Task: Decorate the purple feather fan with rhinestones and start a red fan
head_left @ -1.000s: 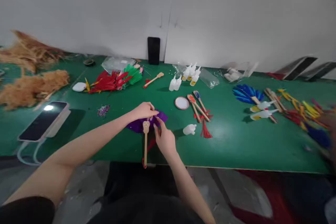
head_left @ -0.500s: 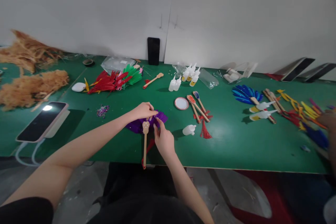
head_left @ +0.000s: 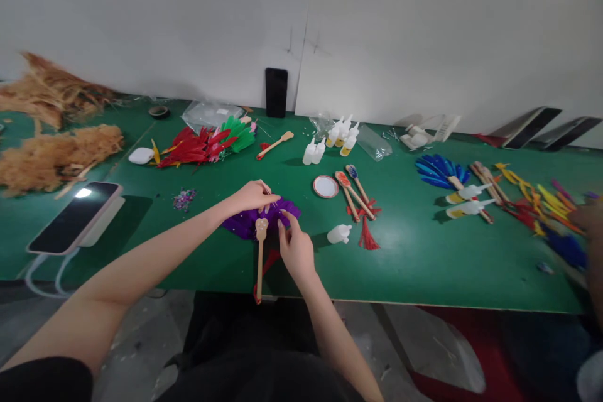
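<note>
A purple feather fan (head_left: pixel 239 224) lies near the table's front edge. Its pale wooden handle (head_left: pixel 260 260) points toward me, with small white dots on the rounded head and a red tassel beside it. Over the feathers, my left hand (head_left: pixel 254 195) is closed in a pinch on what look like slim tweezers, tips down. My right hand (head_left: pixel 298 248) bends in from the right, thumb and forefinger nearly together over the fan's right side; what they pinch, if anything, is too small to make out.
Left lie sequins (head_left: pixel 184 199), a phone on a power bank (head_left: pixel 75 218) and tan fibre (head_left: pixel 61 154). On the right are a white dish (head_left: pixel 325 186), a glue bottle (head_left: pixel 339 233) and painted handles (head_left: pixel 360 195). A co-worker's hand (head_left: pixel 588 220) shows at far right.
My left hand has shifted slightly left over the feathers. My right fingertips have moved a little, staying close by the fan. The co-worker's hand stays at the right edge.
</note>
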### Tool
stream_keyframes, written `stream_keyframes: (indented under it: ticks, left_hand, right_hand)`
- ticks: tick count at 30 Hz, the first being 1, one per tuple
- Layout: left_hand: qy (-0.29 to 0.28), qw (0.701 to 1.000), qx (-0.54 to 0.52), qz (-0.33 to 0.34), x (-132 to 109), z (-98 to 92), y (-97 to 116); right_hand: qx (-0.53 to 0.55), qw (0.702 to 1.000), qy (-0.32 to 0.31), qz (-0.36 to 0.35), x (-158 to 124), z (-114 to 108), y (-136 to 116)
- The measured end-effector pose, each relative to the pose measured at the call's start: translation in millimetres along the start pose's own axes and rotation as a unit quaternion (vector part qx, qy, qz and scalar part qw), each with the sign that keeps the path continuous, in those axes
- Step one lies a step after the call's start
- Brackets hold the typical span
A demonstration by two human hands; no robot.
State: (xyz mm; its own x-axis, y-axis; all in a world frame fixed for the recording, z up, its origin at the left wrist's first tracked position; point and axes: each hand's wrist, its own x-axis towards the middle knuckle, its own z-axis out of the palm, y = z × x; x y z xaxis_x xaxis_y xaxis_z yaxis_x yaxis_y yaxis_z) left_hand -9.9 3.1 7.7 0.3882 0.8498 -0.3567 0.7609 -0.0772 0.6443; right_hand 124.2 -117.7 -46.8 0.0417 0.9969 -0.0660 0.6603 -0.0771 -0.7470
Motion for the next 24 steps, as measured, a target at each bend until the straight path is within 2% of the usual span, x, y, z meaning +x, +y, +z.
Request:
stream_keyframes:
  ticks: [6,9,13,15,17,20,24]
  left_hand:
    - [0.043,0.999,-0.019,0.003,-8.8,-10.0,4.7]
    - [0.096,0.994,-0.055,0.007,-20.7,-20.8,5.4]
    - [0.182,0.977,-0.103,0.03,-47.0,-37.4,4.2]
    - [0.217,0.97,-0.108,0.034,-62.0,-42.0,1.2]
    - [0.229,0.966,-0.11,0.04,-76.3,-40.9,-4.9]
    - [0.18,0.975,-0.127,0.038,-95.3,-25.2,-17.8]
    - [0.022,0.982,-0.189,0.0,-116.2,15.6,-25.7]
  right_hand:
    - [0.084,0.995,0.04,-0.024,0.9,-15.0,-3.7]
    - [0.155,0.984,0.074,-0.048,-7.2,-32.5,-8.7]
    - [0.224,0.964,0.132,-0.061,-32.0,-63.2,-12.5]
    - [0.234,0.966,0.09,-0.064,-46.6,-77.5,-10.8]
    - [0.215,0.975,0.015,-0.055,-59.4,-87.7,-7.2]
    - [0.176,0.981,-0.08,-0.03,-72.7,-92.1,-0.9]
    - [0.163,0.979,-0.124,-0.013,-82.1,-83.7,2.9]
